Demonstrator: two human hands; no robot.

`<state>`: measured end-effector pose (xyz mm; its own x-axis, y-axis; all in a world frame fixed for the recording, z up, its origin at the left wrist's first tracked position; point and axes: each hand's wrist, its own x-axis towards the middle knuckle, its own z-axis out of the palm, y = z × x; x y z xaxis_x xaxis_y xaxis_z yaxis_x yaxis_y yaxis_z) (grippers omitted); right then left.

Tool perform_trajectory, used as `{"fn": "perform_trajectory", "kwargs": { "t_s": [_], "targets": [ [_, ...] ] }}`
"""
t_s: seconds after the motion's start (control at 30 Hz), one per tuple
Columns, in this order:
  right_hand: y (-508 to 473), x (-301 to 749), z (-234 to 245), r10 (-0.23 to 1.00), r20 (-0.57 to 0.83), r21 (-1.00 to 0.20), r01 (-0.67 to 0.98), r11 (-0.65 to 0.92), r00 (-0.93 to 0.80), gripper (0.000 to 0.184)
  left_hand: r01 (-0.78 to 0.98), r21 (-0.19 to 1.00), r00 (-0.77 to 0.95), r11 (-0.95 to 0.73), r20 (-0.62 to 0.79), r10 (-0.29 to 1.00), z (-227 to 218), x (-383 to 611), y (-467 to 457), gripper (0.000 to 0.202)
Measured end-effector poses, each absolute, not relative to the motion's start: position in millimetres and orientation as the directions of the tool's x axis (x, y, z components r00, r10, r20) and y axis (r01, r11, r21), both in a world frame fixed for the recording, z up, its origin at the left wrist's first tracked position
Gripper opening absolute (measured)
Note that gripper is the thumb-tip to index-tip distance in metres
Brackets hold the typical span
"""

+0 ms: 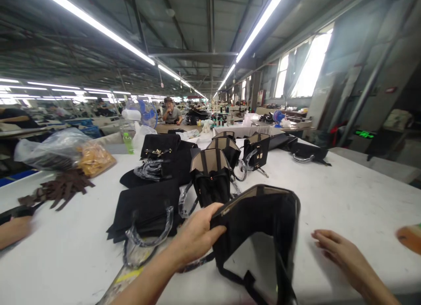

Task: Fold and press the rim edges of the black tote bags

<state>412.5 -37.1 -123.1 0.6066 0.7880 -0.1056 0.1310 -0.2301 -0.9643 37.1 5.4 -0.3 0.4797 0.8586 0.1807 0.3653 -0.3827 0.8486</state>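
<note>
My left hand is closed on the left rim of a black handbag that stands open with a tan lining, near the front of the white table. My right hand lies flat on the table just right of the bag, fingers stretched out, holding nothing. A row of finished black and tan handbags stands right behind the held bag. Flat black bags with plastic-wrapped handles lie to the left of my left arm.
A clear plastic sack with yellow material and a pile of brown strips sit at the far left. Another person's hand rests at the left edge. A seated person and a blue fan are beyond the table.
</note>
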Motion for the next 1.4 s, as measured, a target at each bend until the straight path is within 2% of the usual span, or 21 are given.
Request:
{"fn": "perform_trajectory", "kwargs": {
  "t_s": [0.07,0.1,0.2,0.23,0.3,0.37,0.47,0.63,0.83,1.0,1.2,1.4],
  "targets": [
    [-42,419,-103,0.740,-0.077,-0.968,0.128,-0.217,0.668,0.041,0.354,0.866,0.453,-0.352,0.171,0.875,-12,35,16,0.028],
    [-43,415,-87,0.729,0.005,-0.970,0.181,-0.163,0.684,0.042,0.341,0.876,0.441,-0.341,0.171,0.881,-17,35,21,0.027],
    [-47,381,-26,0.765,0.268,-0.865,0.496,-0.077,0.586,0.037,0.296,0.896,0.449,-0.331,0.176,0.876,-23,33,27,0.026],
    [-47,365,-7,0.769,0.378,-0.803,0.597,-0.006,0.516,0.034,0.283,0.902,0.450,-0.328,0.177,0.875,-23,33,27,0.026],
    [-43,335,23,0.807,0.548,-0.614,0.760,0.212,0.218,0.027,0.271,0.909,0.433,-0.317,0.178,0.884,-23,32,26,0.026],
    [-32,311,39,0.758,0.646,-0.392,0.815,0.427,-0.086,0.021,0.274,0.910,0.409,-0.310,0.182,0.894,-24,32,25,0.026],
    [-6,291,44,0.700,0.624,-0.157,0.823,0.546,-0.346,0.014,0.277,0.910,0.393,-0.309,0.186,0.901,-25,32,23,0.025],
    [32,280,45,0.774,0.435,0.014,0.863,0.504,-0.459,0.008,0.287,0.905,0.392,-0.315,0.189,0.900,-24,33,22,0.026],
    [45,276,40,0.812,0.352,0.042,0.874,0.484,-0.466,0.010,0.278,0.907,0.385,-0.317,0.198,0.901,-24,34,19,0.025],
    [48,276,37,0.807,0.342,-0.035,0.852,0.522,-0.481,0.022,0.280,0.892,0.342,-0.354,0.252,0.905,-25,36,18,0.027],
    [48,275,37,0.819,0.408,-0.150,0.855,0.497,-0.404,0.020,0.310,0.866,0.301,-0.392,0.302,0.905,-28,39,19,0.026],
    [49,271,38,0.854,0.359,-0.180,0.870,0.459,-0.376,0.023,0.319,0.865,0.258,-0.386,0.313,0.914,-29,41,19,0.025]
  ]
}}
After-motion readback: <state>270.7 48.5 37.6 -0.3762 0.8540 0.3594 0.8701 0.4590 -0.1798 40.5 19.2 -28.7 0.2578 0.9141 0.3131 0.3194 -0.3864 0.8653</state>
